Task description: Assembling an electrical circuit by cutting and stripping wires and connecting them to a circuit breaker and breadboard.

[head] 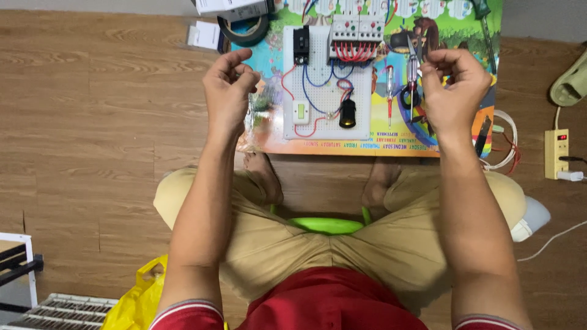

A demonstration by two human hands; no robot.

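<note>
Head view: I hover my left hand (227, 91) and right hand (452, 91), both loosely curled and empty, flanking the white wiring board (327, 85) at upper centre.

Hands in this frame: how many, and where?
2. The left hand is raised beside the white wiring board, empty; the right hand is raised over the pliers, fingers curled.

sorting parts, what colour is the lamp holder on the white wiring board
Black. The lamp holder sits low on the board, seen in the head view.

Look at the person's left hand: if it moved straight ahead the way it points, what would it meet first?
Probably the roll of black tape beyond the left hand, though the raised hand's height makes this uncertain.
</note>
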